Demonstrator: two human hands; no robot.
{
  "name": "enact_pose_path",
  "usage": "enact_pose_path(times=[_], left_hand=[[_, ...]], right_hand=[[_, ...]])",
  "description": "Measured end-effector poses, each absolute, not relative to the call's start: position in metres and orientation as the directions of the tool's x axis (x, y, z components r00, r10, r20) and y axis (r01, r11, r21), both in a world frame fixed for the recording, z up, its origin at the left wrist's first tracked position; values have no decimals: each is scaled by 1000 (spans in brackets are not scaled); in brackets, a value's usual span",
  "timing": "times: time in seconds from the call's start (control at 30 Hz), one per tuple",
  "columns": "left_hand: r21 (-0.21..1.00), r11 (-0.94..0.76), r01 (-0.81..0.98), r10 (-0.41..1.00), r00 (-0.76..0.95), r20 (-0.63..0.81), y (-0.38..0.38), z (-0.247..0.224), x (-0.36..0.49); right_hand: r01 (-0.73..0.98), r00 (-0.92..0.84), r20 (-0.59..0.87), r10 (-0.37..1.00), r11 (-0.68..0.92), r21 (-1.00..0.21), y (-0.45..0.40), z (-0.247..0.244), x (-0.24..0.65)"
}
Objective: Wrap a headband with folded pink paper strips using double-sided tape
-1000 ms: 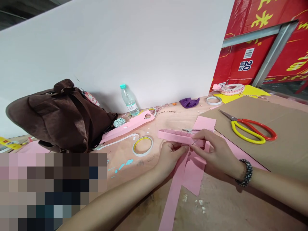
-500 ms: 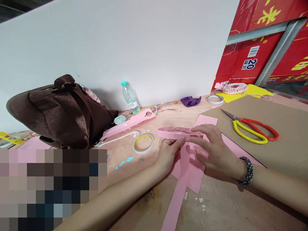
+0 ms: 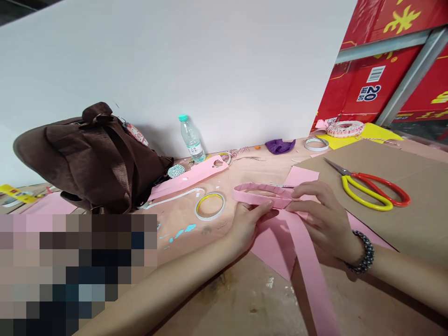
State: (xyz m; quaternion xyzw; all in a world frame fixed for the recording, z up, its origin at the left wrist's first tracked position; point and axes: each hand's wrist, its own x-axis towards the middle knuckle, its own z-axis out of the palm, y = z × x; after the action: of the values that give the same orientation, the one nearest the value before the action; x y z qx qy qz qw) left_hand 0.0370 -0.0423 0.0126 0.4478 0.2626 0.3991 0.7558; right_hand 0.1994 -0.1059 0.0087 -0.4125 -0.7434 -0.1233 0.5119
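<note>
A pink ring (image 3: 241, 193), its band creased and wound with a flat strip, is raised a little over the table between both hands. My left hand (image 3: 247, 223) grips the near side of the ring, thumb on top and fingers hidden below. At the ring's right side, my right hand (image 3: 320, 219) closes thumb and fingers on it; the exact pinch is partly hidden. From there a long pink paper strip (image 3: 308, 266) hangs toward me and leaves the bottom edge of the view. Pink paper sheets (image 3: 275, 240) lie flat beneath the hands.
Scissors (image 3: 366, 186) with one red and one yellow handle rest on brown cardboard (image 3: 420, 228) at right. A tape roll (image 3: 210, 218) lies left of my hands. Behind stand a water bottle (image 3: 192, 140) and a brown bag (image 3: 94, 163). A purple cloth (image 3: 280, 146) sits by the white wall.
The hanging strip has swung from the left of my right hand to below it, now slanting down to the right. The ring has shifted slightly right with both hands.
</note>
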Motion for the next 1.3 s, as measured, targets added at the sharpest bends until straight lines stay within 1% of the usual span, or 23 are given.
enact_pose_path(times=[0.13, 0.23, 0.27, 0.37, 0.43, 0.5, 0.57, 0.63, 0.73, 0.83, 0.93, 1.07, 1.2, 1.3], left_hand=[[886, 301, -352, 803, 595, -36, -43, 12, 37], [874, 295, -386, 806, 592, -10, -44, 13, 37], [872, 288, -396, 811, 586, -2, -44, 12, 37], [875, 283, -393, 799, 601, 11, -44, 11, 37], [888, 274, -369, 787, 617, 13, -44, 10, 37], [902, 263, -343, 774, 632, 15, -44, 9, 36], [910, 258, -325, 764, 645, 14, -45, 10, 36], [915, 262, -307, 748, 663, 8, -47, 11, 36], [914, 277, -297, 738, 675, -4, -48, 12, 37], [906, 312, -287, 739, 673, -41, -47, 12, 37], [919, 301, -253, 738, 673, -56, -45, 12, 37], [965, 182, -190, 808, 588, -36, -42, 10, 37], [964, 199, -174, 863, 498, -88, -39, 6, 36], [958, 207, -199, 877, 473, -91, -37, 6, 35]], right_hand=[[709, -108, 847, 520, 637, -301, -106, 9, 201], [673, -145, 830, 538, 669, -316, -106, 8, 202], [663, -181, 827, 532, 687, -297, -106, 7, 202], [645, -316, 820, 477, 742, -182, -106, 7, 201], [643, -328, 827, 456, 750, -158, -107, 8, 200], [663, -236, 841, 487, 713, -227, -108, 9, 200], [686, -87, 841, 534, 644, -339, -108, 10, 199], [674, 55, 809, 585, 576, -462, -107, 8, 199], [564, 197, 714, 672, 519, -643, -103, 2, 199], [456, 265, 620, 738, 471, -755, -100, -3, 197], [432, 256, 587, 768, 453, -780, -99, -5, 196], [425, 244, 564, 789, 435, -794, -97, -5, 195], [431, 344, 558, 755, 401, -808, -99, -1, 195], [473, 274, 589, 760, 427, -771, -111, 5, 192]])
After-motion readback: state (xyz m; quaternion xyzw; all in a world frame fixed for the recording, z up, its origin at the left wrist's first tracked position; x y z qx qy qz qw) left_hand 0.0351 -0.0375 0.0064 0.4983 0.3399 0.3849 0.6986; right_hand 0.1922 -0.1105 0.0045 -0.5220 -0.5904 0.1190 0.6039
